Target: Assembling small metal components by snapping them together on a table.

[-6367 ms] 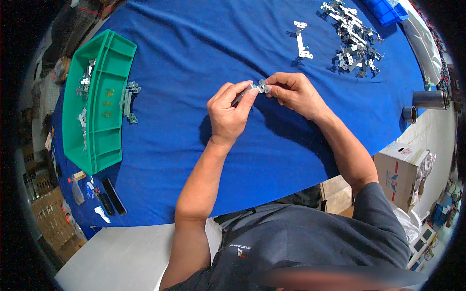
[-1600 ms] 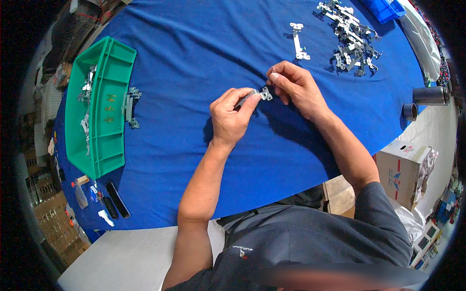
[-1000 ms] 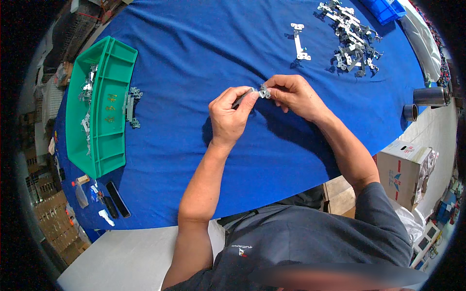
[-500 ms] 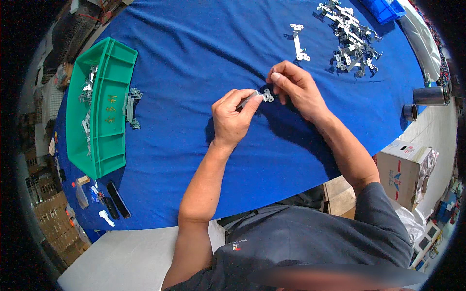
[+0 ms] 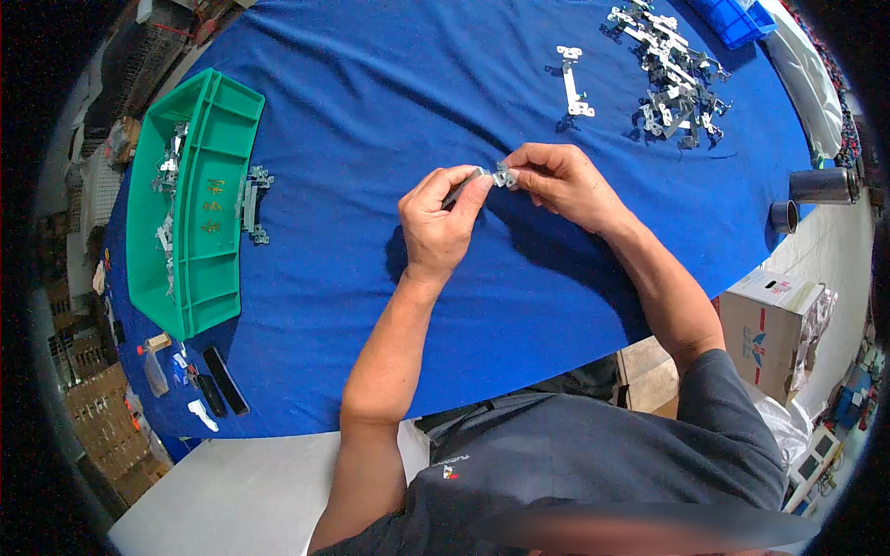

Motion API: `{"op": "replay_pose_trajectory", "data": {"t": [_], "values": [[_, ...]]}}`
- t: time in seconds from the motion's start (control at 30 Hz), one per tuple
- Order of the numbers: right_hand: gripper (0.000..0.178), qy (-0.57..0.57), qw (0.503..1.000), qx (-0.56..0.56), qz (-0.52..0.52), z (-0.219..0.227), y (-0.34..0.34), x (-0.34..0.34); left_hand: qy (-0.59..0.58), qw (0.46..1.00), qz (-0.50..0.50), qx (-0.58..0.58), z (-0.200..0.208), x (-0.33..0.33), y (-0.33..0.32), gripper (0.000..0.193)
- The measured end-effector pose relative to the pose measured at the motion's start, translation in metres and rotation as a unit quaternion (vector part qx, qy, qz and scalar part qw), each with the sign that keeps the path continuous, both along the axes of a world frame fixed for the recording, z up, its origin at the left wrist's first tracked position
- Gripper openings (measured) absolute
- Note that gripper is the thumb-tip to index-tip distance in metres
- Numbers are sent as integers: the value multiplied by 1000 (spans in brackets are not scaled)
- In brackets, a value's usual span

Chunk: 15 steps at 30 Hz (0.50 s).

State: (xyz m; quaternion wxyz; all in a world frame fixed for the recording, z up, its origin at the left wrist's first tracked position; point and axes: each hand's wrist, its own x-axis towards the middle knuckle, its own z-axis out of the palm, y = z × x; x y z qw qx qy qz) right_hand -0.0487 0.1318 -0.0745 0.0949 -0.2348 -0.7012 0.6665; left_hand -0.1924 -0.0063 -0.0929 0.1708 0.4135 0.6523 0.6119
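Over blue cloth (image 5: pixel 389 83), left hand (image 5: pixel 436 222) and right hand (image 5: pixel 561 183) both pinch one small metal bracket (image 5: pixel 502 175).

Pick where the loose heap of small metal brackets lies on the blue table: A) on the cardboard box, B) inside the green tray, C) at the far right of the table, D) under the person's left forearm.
C: the heap of metal brackets lies on the blue table at its far right, well beyond both hands and apart from the green tray on the left.

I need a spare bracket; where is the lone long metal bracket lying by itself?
In the head view, the long metal bracket lies on the blue table cloth, far right side, just left of the heap of metal parts.
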Motion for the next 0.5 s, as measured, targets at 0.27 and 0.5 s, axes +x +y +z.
{"op": "replay_pose_trajectory", "data": {"t": [0.27, 0.5], "values": [[21, 30, 998, -57, -15, 3, 2, -2, 58, 997, -34, -30, 5, 2, 2, 12], [21, 76, 994, -41, -62, -6, -1, -2, 64, 995, -57, -48, 7, 4, 2, 11]]}}
